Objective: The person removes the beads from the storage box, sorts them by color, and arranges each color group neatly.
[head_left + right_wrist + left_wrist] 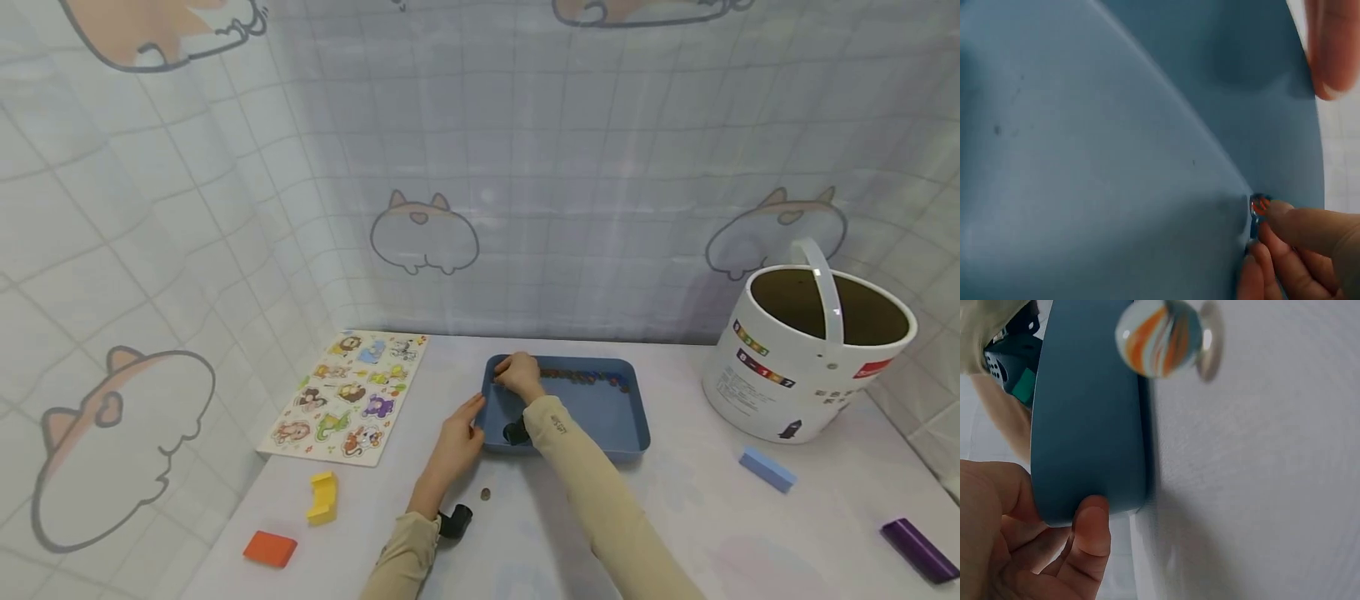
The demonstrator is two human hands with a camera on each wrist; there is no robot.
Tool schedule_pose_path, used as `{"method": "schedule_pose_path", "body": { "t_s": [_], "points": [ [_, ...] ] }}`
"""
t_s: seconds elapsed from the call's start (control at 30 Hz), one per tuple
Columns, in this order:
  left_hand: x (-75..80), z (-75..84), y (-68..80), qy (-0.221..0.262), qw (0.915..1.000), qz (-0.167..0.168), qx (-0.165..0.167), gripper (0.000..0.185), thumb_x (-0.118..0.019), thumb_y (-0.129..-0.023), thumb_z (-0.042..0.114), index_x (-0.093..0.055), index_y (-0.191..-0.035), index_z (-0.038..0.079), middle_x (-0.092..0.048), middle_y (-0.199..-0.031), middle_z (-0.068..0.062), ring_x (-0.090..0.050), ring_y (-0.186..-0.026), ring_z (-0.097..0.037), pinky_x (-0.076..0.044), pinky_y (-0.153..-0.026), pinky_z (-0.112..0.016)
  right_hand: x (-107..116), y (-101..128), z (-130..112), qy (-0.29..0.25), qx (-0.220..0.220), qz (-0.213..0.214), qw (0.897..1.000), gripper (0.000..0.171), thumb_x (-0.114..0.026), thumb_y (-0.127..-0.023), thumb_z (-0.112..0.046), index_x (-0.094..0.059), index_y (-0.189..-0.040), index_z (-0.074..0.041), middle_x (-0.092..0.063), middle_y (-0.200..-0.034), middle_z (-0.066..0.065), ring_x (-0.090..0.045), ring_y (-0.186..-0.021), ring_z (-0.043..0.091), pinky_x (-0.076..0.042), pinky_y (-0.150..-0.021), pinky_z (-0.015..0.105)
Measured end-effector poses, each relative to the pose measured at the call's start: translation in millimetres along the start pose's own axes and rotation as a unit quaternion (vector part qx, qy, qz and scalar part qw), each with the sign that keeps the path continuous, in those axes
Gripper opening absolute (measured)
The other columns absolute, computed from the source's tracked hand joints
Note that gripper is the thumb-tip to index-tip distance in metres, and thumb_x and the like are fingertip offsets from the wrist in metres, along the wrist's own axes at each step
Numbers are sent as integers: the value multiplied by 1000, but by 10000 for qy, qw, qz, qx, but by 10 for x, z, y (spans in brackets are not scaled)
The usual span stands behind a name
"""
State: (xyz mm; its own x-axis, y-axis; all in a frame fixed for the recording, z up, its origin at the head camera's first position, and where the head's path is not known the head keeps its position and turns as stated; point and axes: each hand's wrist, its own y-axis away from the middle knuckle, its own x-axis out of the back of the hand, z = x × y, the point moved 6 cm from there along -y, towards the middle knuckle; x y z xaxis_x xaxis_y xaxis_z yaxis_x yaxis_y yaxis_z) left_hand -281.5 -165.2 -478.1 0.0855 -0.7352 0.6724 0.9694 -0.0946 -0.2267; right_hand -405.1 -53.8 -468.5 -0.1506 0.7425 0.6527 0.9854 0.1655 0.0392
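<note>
A blue tray (592, 417) lies on the white table, with a row of several small glass marbles (577, 377) along its back wall. My left hand (456, 446) holds the tray's near left corner, thumb on its outer wall in the left wrist view. Reaching into the far left corner, my right hand (520, 375) pinches a marble with an orange swirl (1260, 204) against the wall. Its fingers partly cover that marble. One more marble (485, 493), clear with orange and white streaks, sits on the table in front of the tray.
Left of the tray lies an animal puzzle board (348, 396). Nearer are a yellow block (323, 498) and an orange block (270, 549). A white bucket (780, 392) stands on the right, with a light-blue block (767, 470) and a purple block (920, 550) before it.
</note>
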Motion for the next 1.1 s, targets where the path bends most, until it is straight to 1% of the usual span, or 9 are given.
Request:
{"method": "schedule_pose_path", "body": {
  "t_s": [0.2,0.33,0.37,0.47,0.57,0.6,0.73,0.93,1.1],
  "points": [
    [-13,36,16,46,10000,-11,39,57,-51,-83,-6,-47,-140,-5,-45,-149,-17,-29,-52,-1,-36,-53,-16,-23,9,-48,280,67,-30,9996,16,-75,-79,-6,-78,-94,-4,-74,-103,12,-67,-97,29,-56,-84,37],
    [-32,42,12,81,9999,-52,-34,56,-51,-83,-5,-46,-140,-6,-45,-149,-18,-27,-49,-1,-35,-51,-16,-14,-49,10,304,4,-112,9995,13,-77,-77,-8,-79,-90,-7,-75,-99,10,-67,-95,28,-55,-85,39],
    [-33,40,12,90,9999,-61,-27,56,-50,-84,-5,-46,-140,-6,-44,-149,-18,-27,-49,-1,-35,-51,-16,-47,-125,74,215,157,-106,9996,12,-78,-76,-10,-79,-88,-10,-75,-97,9,-68,-90,26,-56,-81,37],
    [-16,36,11,99,9999,-18,-44,56,-51,-83,-5,-47,-139,-7,-45,-148,-19,-29,-51,-2,-36,-51,-17,-7,-148,79,-140,180,-322,9992,13,-77,-78,-12,-79,-91,-10,-74,-101,10,-67,-90,25,-56,-80,37],
    [7,24,10,62,10000,47,-46,56,-52,-82,-6,-48,-138,-7,-46,-147,-19,-32,-54,-2,-36,-52,-17,81,-107,26,-766,210,-574,9952,16,-74,-83,-13,-77,-98,-9,-72,-108,12,-67,-96,27,-55,-81,38],
    [15,22,8,33,9999,74,-64,56,-52,-82,-6,-48,-138,-7,-47,-147,-20,-32,-54,-3,-37,-53,-17,151,-27,-46,-921,58,-692,9933,18,-72,-85,-12,-76,-102,-7,-71,-111,13,-65,-101,29,-54,-86,40],
    [22,28,1,-110,9997,146,-152,55,-52,-81,-7,-50,-136,-8,-48,-145,-20,-35,-57,-3,-39,-54,-17,299,58,-100,-1438,119,-843,9859,23,-68,-89,-14,-73,-110,-8,-70,-113,12,-64,-105,30,-53,-90,42],
    [36,32,-2,-170,9996,218,-112,55,-53,-81,-6,-51,-136,-7,-49,-145,-19,-40,-62,-6,-40,-57,-17,418,145,-91,-1617,402,-958,9814,29,-68,-89,-17,-70,-117,-8,-70,-117,11,-63,-106,31,-51,-93,46],
    [29,37,3,-129,9997,179,-85,55,-52,-81,-5,-50,-136,-7,-48,-145,-19,-40,-64,-7,-40,-57,-17,477,344,-61,-1518,674,-949,9815,32,-68,-89,-19,-69,-119,-6,-70,-114,8,-65,-103,27,-52,-91,45]
  ]
}}
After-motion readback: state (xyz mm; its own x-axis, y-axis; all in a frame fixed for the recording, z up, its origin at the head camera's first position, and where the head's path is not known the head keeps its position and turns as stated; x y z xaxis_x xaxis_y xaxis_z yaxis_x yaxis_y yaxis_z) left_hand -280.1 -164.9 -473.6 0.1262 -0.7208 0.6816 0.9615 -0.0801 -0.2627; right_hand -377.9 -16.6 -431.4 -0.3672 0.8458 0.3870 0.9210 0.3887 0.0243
